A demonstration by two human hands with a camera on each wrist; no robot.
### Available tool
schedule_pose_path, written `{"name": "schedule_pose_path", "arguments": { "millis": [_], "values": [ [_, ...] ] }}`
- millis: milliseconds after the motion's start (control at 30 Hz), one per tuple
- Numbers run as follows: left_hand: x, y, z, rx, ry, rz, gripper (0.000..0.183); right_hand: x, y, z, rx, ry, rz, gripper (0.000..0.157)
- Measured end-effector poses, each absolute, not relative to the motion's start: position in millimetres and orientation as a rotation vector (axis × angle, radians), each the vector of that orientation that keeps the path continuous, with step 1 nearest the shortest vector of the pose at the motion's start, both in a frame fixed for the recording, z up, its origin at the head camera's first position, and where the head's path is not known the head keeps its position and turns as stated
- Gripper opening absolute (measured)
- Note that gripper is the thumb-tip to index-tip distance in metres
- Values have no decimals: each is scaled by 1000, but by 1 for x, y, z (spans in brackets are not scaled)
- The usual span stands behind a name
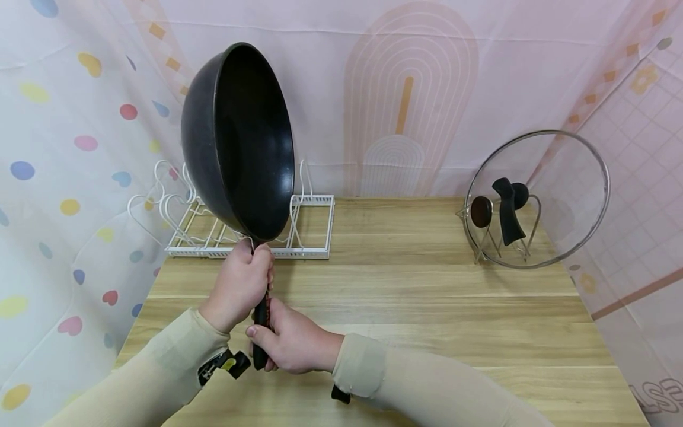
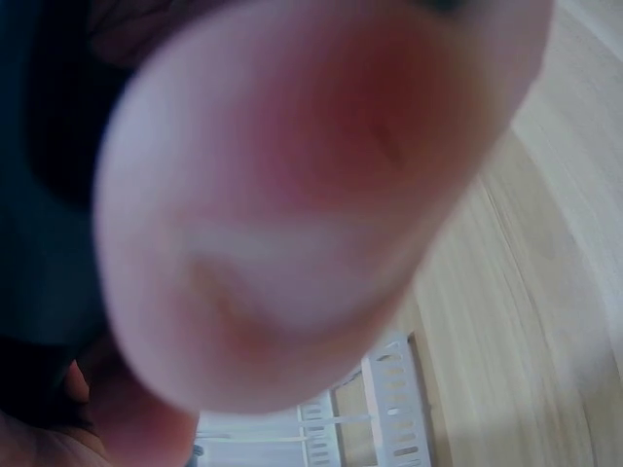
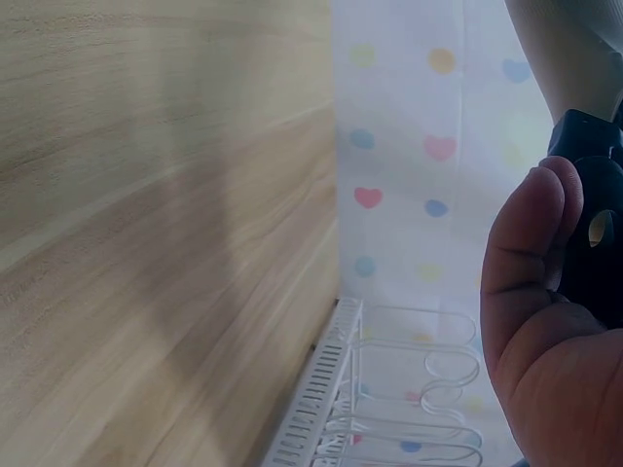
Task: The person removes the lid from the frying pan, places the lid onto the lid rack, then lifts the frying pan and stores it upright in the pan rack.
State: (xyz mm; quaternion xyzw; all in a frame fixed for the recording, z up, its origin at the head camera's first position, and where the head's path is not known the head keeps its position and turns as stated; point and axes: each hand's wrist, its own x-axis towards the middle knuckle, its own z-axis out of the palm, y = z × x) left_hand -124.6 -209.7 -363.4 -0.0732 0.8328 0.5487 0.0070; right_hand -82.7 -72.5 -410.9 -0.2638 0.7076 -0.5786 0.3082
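A black wok [image 1: 256, 142] stands tipped on its side, with its hollow turned to the right and its long black handle [image 1: 261, 314] pointing down toward me. My left hand [image 1: 240, 281] grips the handle close to the bowl. Lower down, near the handle's end, my right hand [image 1: 296, 341] holds it too, thumb across the top. Behind the left hand, the wok overlaps a white wire rack [image 1: 315, 253] in the head view. The left thumb [image 2: 292, 214] fills most of the left wrist view. In the right wrist view, curled right fingers [image 3: 521, 243] wrap the handle.
At the back right, a glass lid [image 1: 573, 201] with a metal rim and black handle [image 1: 509, 210] leans upright in a small wire stand [image 1: 535, 222]. A wooden table [image 1: 416, 296] lies beneath everything. Patterned curtains [image 1: 320, 89] close off the back and sides.
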Motion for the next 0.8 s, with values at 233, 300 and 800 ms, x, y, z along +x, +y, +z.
{"name": "schedule_pose_path", "arguments": {
  "millis": [233,300,800],
  "values": [
    [-125,-209,-368,-229,2604,1716,23,-83,-73,-414,-683,1870,-1532,15],
    [-125,-209,-370,-232,2600,1721,23,-83,-73,-416,-679,1867,-1534,15],
    [-126,-211,-379,-240,2593,1699,19,-82,-74,-423,-660,1865,-1526,14]
  ]
}}
